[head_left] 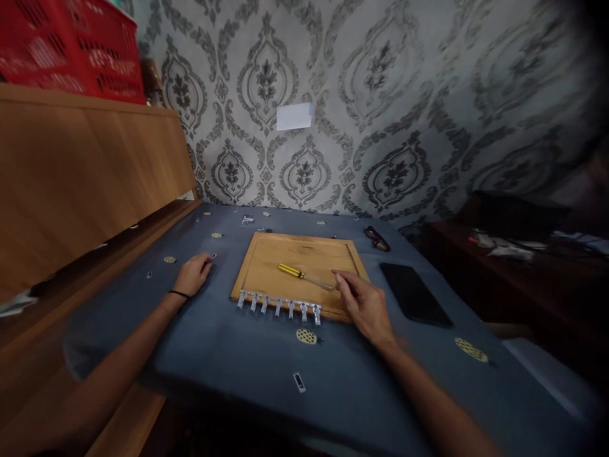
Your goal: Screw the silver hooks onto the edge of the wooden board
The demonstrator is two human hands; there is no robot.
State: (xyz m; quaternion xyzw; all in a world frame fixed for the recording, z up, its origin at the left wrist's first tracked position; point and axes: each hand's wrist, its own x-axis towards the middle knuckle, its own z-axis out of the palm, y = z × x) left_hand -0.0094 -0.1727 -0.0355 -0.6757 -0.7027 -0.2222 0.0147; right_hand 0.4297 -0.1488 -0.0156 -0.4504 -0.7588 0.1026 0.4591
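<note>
A wooden board [266, 251] with a raised border lies on the blue-grey tablecloth. On it rests a screwdriver [291, 271] with a yellow and black handle, its shaft pointing right. My right hand [364, 304] is over the board's right side, thumb and forefinger close together beside the screwdriver's tip; whether they pinch anything is hidden. Along the board's front edge runs a metal strip with several silver clips [278, 306] hanging from it. My left hand [191, 274], with a dark band at the wrist, rests on the cloth left of the board, fingers loosely stretched and holding nothing.
A black tablet-like slab [415, 293] lies right of the board, with dark-framed glasses [377, 238] behind it. Small metal pieces [247, 219] sit at the back left. A wooden cabinet [95, 165] bearing a red basket [104, 54] borders the left; patterned wall stands behind.
</note>
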